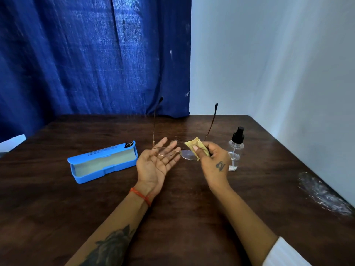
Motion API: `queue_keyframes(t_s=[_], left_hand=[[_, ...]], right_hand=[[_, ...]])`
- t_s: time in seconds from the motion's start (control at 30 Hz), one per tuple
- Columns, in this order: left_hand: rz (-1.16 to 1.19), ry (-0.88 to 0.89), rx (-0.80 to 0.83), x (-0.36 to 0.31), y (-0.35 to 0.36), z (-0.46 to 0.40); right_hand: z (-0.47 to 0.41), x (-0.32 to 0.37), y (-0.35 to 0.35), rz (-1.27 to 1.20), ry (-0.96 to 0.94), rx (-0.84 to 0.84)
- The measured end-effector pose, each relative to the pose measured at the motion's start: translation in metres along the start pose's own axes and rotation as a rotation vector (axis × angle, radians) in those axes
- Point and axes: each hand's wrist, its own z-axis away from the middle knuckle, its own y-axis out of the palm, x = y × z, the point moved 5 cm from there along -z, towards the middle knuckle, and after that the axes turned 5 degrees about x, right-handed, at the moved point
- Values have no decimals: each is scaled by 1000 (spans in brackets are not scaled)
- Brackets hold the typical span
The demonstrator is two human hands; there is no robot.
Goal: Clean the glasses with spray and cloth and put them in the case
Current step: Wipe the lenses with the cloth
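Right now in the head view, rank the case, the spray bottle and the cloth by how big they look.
1. Case, open, clearly largest.
2. Spray bottle.
3. Cloth, smallest showing, but bunched in the right hand, so its real size is unsure.

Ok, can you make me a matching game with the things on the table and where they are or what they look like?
Things:
1. case
2. cloth
3. spray bottle
4. glasses

Clues:
A. clear, black top, standing upright at the right
B. blue, lying open at the left
C. yellow, pinched in the right hand over a lens
D. thin frame, arms unfolded, resting on the fingers of the open left hand

Pairs: 1-B, 2-C, 3-A, 4-D
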Motion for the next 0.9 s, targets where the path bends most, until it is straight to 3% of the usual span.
queue_keyframes(t_s=[0.1,0.23,0.33,0.43,0.53,0.7,0.8,0.9], left_hand=[[38,3,62,4,6,2],[-203,-10,112,10,12,1],[-372,-12,84,12,10,-1],[-398,48,-2,9,5,-2],[-406,93,-80,6,-1,-2],[-400,163,-189,2,-8,-1],[-396,205,-211,0,-9,-1],[-447,253,-193,0,-6,-1]], right_hand=[[-1,-3,0,-17,43,-14],[0,-4,1,-41,53,-19],[1,-1,0,-28,51,-13],[1,4,-1,3,25,9],[4,10,-1,70,-54,-3],[16,32,-8,264,-394,-188],[22,36,-3,325,-501,-123],[18,29,5,386,-441,-56]])
